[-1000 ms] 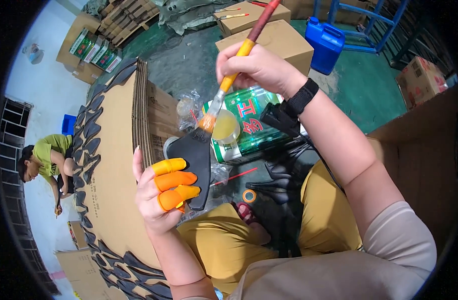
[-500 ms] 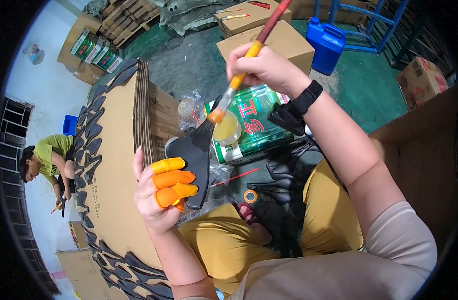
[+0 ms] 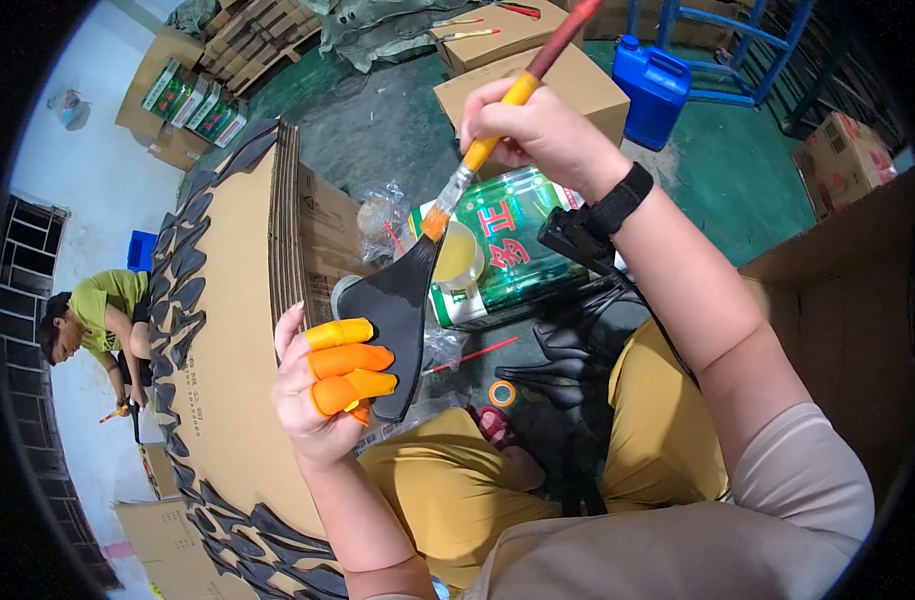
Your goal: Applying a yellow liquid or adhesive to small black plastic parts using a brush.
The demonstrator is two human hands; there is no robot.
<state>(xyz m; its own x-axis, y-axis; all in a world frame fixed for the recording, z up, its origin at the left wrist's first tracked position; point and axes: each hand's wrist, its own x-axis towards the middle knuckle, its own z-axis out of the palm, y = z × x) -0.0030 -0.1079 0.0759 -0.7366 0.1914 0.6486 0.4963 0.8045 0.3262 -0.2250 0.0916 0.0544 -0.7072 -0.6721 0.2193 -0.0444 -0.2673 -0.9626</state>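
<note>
My left hand [image 3: 323, 405], with orange and yellow covers on several fingers, grips a flat black piece [image 3: 403, 300] that is wide at the bottom and tapers to a narrow tip. My right hand [image 3: 543, 135] is closed round a paintbrush [image 3: 481, 152] with a yellow and red handle. The bristles rest against the narrow tip of the piece. Just behind that tip, a cup of yellowish liquid [image 3: 463, 262] stands on a green rectangular tin [image 3: 523, 285].
Stacked cardboard sheets [image 3: 233, 330] at left carry many similar black pieces [image 3: 186, 262]. More lie by my knee [image 3: 568, 345]. An orange tape roll [image 3: 502, 393] is on the floor. A blue jerrycan [image 3: 653, 95] stands behind cartons [image 3: 578, 95]. Another person [image 3: 103, 305] crouches far left.
The brush has shifted slightly up along the narrow tip of the black piece. My left hand and the piece have turned a little to the right.
</note>
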